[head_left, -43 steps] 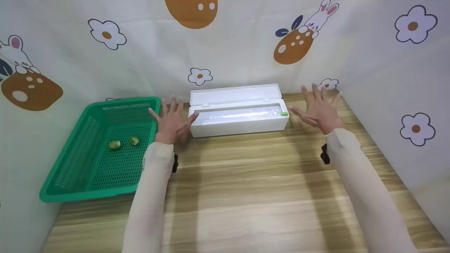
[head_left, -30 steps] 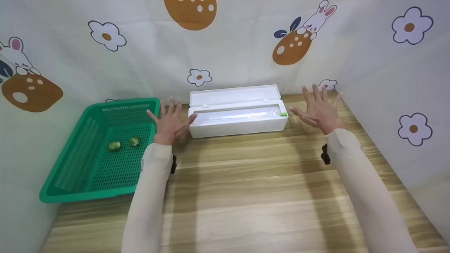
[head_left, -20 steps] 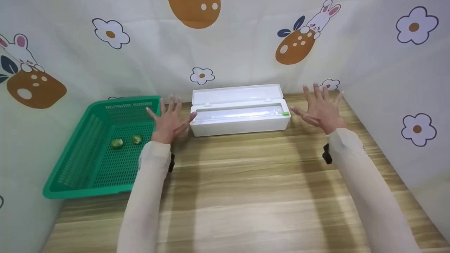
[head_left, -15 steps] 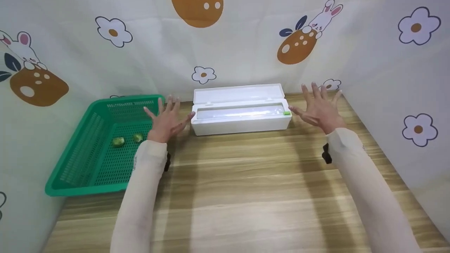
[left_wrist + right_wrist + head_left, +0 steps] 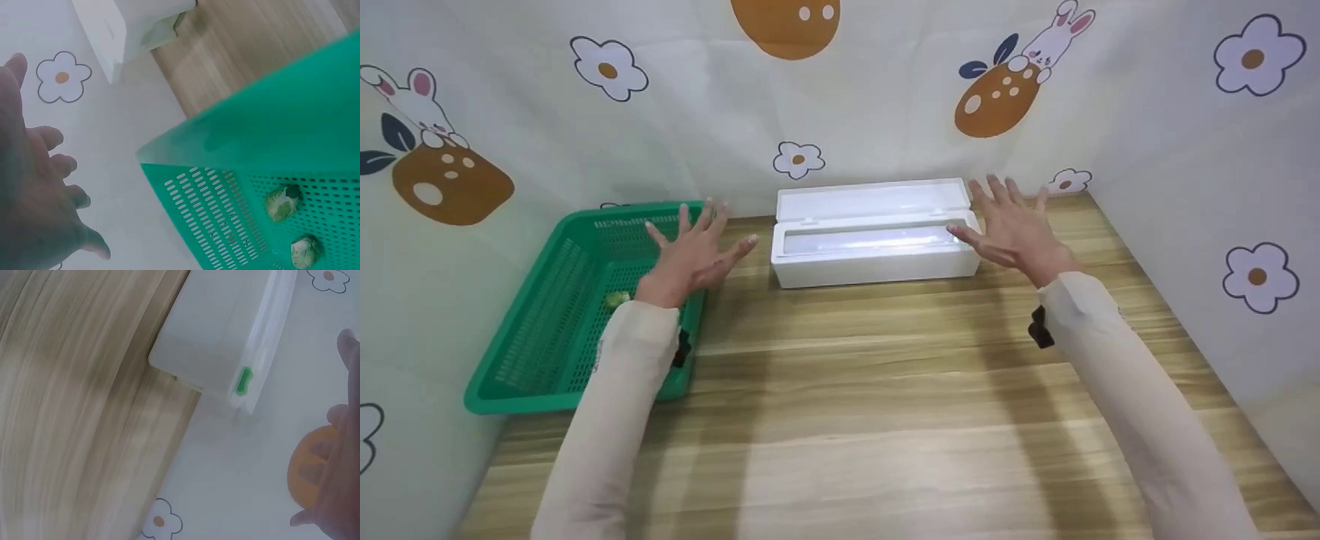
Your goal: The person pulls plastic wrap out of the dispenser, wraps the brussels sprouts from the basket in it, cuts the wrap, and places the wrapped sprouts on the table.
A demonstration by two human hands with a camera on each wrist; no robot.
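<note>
A long white cling film dispenser [image 5: 877, 270] stands at the back of the table, its lid [image 5: 870, 199] raised and a shiny clear roll inside. My right hand [image 5: 1020, 236] is spread beside its right end, the thumb in front of that corner in the head view; it holds nothing. In the right wrist view a green slider [image 5: 243, 381] shows on the dispenser. My left hand [image 5: 690, 259], fingers spread and empty, hovers over the right side of a green plastic basket [image 5: 525, 405]. Two Brussels sprouts [image 5: 282, 202] lie in the basket; the forearm hides one in the head view.
A wood-grain table [image 5: 855, 390] stretches in front of the dispenser. A pale curtain [image 5: 697, 97] with flowers and rabbits hangs behind it and along both sides. The basket fills the left back part of the table.
My left hand has moved left, away from the dispenser and over the basket's edge. My right hand has shifted left, closer to the dispenser's right end. The view has turned slightly.
</note>
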